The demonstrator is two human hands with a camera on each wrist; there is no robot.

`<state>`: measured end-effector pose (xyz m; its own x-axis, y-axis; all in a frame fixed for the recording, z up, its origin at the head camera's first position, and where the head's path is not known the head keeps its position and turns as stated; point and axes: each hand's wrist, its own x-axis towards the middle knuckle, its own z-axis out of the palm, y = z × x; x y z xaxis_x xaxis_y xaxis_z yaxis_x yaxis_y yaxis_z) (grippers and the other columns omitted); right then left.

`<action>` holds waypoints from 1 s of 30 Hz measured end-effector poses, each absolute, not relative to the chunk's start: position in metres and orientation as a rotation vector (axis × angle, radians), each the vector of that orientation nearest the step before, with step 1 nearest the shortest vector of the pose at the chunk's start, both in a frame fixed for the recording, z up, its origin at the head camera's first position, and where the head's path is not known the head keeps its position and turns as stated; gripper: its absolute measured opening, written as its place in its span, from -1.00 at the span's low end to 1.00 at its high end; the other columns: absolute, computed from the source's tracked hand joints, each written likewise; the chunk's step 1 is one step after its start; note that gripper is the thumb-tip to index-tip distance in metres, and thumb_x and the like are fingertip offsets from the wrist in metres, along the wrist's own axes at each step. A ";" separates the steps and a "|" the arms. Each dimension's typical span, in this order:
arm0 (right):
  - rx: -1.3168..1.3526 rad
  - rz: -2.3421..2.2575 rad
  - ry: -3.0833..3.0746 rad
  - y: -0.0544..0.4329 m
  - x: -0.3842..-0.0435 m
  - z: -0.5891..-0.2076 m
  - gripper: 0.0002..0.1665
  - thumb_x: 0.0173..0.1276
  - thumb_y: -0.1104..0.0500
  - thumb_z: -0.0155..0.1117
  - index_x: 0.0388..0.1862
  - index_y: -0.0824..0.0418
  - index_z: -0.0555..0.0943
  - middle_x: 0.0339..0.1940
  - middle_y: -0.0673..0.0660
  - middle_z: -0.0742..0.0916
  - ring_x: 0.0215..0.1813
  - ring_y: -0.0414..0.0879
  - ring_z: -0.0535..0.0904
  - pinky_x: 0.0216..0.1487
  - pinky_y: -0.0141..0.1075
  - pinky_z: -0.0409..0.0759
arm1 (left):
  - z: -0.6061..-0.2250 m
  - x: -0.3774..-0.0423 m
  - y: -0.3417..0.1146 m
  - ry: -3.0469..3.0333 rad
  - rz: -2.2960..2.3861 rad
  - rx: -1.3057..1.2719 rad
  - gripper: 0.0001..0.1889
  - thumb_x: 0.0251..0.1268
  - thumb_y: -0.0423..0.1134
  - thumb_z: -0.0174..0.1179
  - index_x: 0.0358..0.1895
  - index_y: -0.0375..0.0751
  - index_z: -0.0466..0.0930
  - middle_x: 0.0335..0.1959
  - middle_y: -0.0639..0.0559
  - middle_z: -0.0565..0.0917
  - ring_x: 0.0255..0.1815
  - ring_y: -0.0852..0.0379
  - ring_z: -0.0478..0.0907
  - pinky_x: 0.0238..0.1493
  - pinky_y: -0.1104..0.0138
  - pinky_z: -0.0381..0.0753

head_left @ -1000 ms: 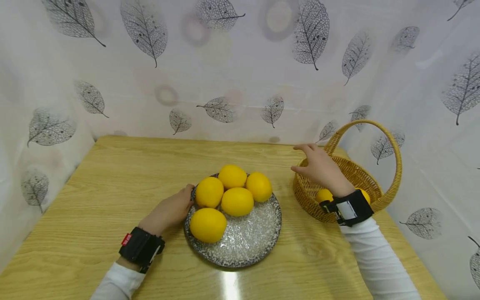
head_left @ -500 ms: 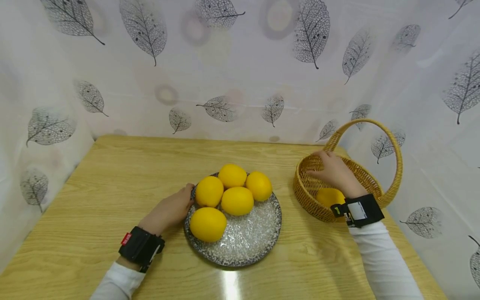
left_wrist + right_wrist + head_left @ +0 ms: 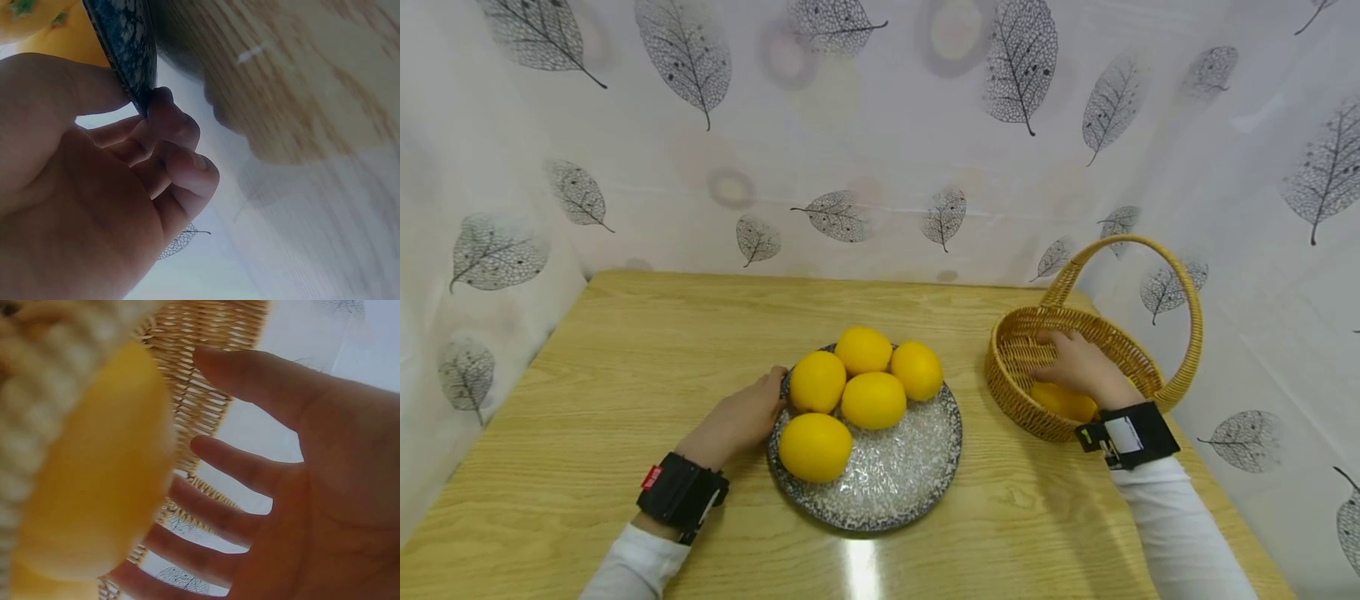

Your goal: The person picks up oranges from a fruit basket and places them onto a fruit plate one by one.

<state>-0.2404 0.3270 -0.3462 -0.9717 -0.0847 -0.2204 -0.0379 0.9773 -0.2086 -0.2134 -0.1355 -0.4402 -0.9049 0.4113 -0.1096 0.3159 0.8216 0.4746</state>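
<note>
My left hand (image 3: 741, 427) pinches the left rim of a round speckled plate (image 3: 906, 467). In the left wrist view the thumb lies on the fruit side of the rim, with curled fingers at its underside. Several yellow, lemon-like fruits (image 3: 874, 401) sit on the plate's left and far part. My right hand (image 3: 1081, 367) reaches into a wicker basket (image 3: 1011, 404) at the right, over a yellow lemon-like fruit (image 3: 1062, 402). The right wrist view shows its fingers spread beside that fruit (image 3: 94, 462), and part of another is at the lower left.
The basket's tall arched handle (image 3: 1193, 333) rises to the right of the right hand. Both stand on a wooden table (image 3: 647, 358). A pale curtain (image 3: 880, 125) with leaf prints hangs behind and along the sides.
My right hand has moved rightward and down into the basket, from over its left rim to the fruit there. My left hand and the plate stay put.
</note>
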 end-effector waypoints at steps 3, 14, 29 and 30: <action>-0.073 -0.270 2.879 0.331 -0.239 -0.349 -0.10 0.40 -0.08 0.33 0.48 0.46 0.30 0.35 0.60 0.48 0.35 0.56 0.36 0.30 0.36 0.46 | -0.439 -0.213 -0.136 2.798 0.675 0.571 -0.57 0.62 -0.32 -0.07 0.39 -0.49 0.22 0.34 -0.45 0.51 0.37 -0.31 0.51 0.33 -0.13 0.57; -0.074 -0.287 2.788 0.331 -0.233 -0.356 -0.21 0.40 -0.08 0.30 0.36 0.47 0.41 0.27 0.55 0.58 0.27 0.51 0.51 0.18 0.28 0.58 | -0.437 -0.211 -0.135 2.810 0.656 0.568 -0.54 0.61 -0.33 -0.06 0.41 -0.53 0.21 0.36 -0.49 0.48 0.38 -0.34 0.49 0.35 -0.14 0.55; -0.136 -0.252 2.732 0.325 -0.228 -0.355 -0.30 0.36 0.04 0.28 0.29 0.51 0.43 -0.06 0.39 0.68 -0.11 0.14 0.59 -0.12 -0.09 0.60 | -0.437 -0.210 -0.135 2.826 0.652 0.586 -0.57 0.59 -0.35 -0.03 0.37 -0.52 0.24 0.30 -0.47 0.54 0.32 -0.32 0.55 0.29 -0.12 0.61; -0.136 -0.255 2.730 0.325 -0.228 -0.355 -0.30 0.35 0.05 0.29 0.29 0.51 0.43 -0.05 0.39 0.68 -0.11 0.13 0.59 -0.13 -0.10 0.60 | -0.436 -0.209 -0.135 2.827 0.651 0.585 -0.57 0.59 -0.35 -0.03 0.37 -0.52 0.24 0.30 -0.47 0.54 0.31 -0.32 0.55 0.29 -0.12 0.61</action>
<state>-0.2285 0.3249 -0.3546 -0.9177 -0.1308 -0.3752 -0.0591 0.9787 -0.1967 -0.2094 -0.1353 -0.4363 -0.9060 0.4144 -0.0867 0.3347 0.8264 0.4529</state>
